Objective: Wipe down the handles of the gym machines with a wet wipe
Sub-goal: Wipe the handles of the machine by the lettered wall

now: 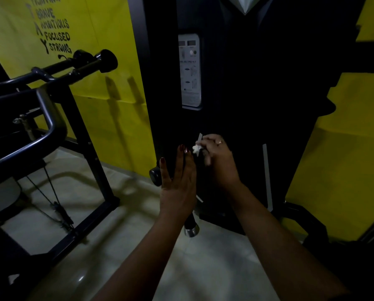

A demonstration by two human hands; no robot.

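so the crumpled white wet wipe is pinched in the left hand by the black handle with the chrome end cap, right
Wrong hand: the head view shows the crumpled white wet wipe pinched in the right hand, by the black handle with the chrome end cap. The left hand is open, fingers straight, holding nothing.

Black machine (247,83) carries a grey placard (190,71); beside it, yellow wall (116,29) with black lettering (55,35); white wipe (196,148) before it

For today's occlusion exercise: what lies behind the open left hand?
A dark handle, its chrome end showing below the left hand; its upper stretch is covered.
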